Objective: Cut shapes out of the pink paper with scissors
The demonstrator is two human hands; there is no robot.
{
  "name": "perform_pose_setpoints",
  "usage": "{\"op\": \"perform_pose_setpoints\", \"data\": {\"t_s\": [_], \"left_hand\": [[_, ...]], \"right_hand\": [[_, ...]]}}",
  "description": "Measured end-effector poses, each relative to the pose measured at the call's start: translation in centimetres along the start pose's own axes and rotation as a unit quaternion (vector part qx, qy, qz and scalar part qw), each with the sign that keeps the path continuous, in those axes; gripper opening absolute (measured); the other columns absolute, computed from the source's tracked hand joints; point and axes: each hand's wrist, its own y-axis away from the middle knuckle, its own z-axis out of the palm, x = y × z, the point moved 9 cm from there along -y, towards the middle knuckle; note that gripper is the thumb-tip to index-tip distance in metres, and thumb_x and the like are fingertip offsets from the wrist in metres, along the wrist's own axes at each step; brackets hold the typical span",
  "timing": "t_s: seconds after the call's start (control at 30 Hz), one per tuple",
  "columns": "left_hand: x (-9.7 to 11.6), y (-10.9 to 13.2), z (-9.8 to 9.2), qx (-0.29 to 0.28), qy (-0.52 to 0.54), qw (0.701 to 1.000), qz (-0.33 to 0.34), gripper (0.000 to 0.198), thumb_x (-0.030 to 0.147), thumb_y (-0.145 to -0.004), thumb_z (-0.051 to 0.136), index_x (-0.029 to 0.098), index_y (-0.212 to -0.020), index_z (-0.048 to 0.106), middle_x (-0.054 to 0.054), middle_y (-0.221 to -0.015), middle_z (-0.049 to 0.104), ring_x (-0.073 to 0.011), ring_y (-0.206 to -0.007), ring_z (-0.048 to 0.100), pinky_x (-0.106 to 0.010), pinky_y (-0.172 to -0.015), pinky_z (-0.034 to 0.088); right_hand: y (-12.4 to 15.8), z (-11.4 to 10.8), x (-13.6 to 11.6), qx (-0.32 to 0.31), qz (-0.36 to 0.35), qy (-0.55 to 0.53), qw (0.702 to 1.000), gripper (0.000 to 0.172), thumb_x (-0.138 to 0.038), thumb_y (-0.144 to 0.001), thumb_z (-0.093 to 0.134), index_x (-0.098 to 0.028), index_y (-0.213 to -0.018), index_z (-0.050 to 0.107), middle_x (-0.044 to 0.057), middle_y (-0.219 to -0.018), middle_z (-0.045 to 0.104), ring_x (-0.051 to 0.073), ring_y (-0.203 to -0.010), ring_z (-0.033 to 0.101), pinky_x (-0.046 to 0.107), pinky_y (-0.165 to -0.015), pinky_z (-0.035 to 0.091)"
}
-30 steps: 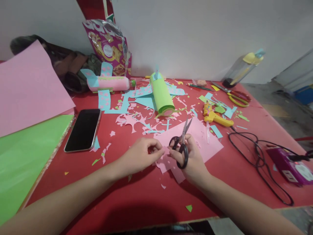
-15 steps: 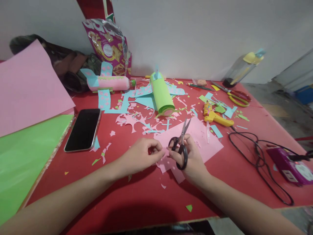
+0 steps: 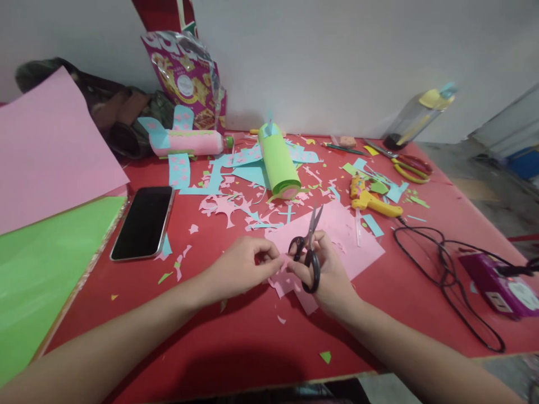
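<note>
Black-handled scissors [image 3: 310, 252] rest in my right hand [image 3: 334, 275], blades pointing up and slightly parted. The thumb and a finger of that hand reach toward a small pink paper piece [image 3: 284, 260]. My left hand [image 3: 248, 266] pinches this piece between thumb and fingertips; its shape is too small to make out. Under both hands lies a pink paper sheet [image 3: 362, 247] with cut edges and small scraps on it. Just beyond stands a green paper tube plane [image 3: 280, 163] with blue wings. A pink paper plane [image 3: 193, 143] lies farther left.
A phone [image 3: 143, 223] lies left, beside large pink [image 3: 54, 151] and green sheets [image 3: 54, 275]. A yellow glue gun [image 3: 373, 202] trails its cord toward a purple power strip [image 3: 499, 286]. Pliers [image 3: 410, 169], a bottle [image 3: 421, 118] and a snack bag [image 3: 185, 78] stand or lie behind.
My right hand has shifted slightly left, tilting the scissors a little, and its fingertips are nearer the pink piece. My left hand has hardly moved.
</note>
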Motion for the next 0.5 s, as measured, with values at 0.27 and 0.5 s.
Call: {"op": "perform_pose_setpoints", "data": {"t_s": [0.27, 0.5], "left_hand": [[-0.55, -0.09, 0.19, -0.016, 0.022, 0.999, -0.026, 0.022, 0.026, -0.075, 0.04, 0.015, -0.059, 0.051, 0.002, -0.053, 0.051, -0.0069, -0.043, 0.043, -0.018, -0.043, 0.033], [-0.86, 0.03, 0.23, -0.021, 0.033, 0.998, -0.045, 0.024, 0.028, -0.075, 0.04, 0.014, -0.059, 0.05, 0.004, -0.048, 0.044, -0.0066, -0.042, 0.039, -0.017, -0.041, 0.029]], "right_hand": [[0.03, -0.09, -0.13, -0.002, -0.005, 0.009, 1.0, 0.034, -0.008, -0.062, 0.063, -0.024, -0.073, 0.034, -0.007, -0.073, 0.048, 0.005, -0.054, 0.045, 0.017, -0.045, 0.034], [0.16, 0.0, -0.26, -0.004, -0.009, 0.009, 1.0, 0.035, -0.005, -0.062, 0.061, -0.023, -0.073, 0.034, -0.007, -0.073, 0.048, 0.005, -0.057, 0.046, 0.018, -0.049, 0.036]]}}
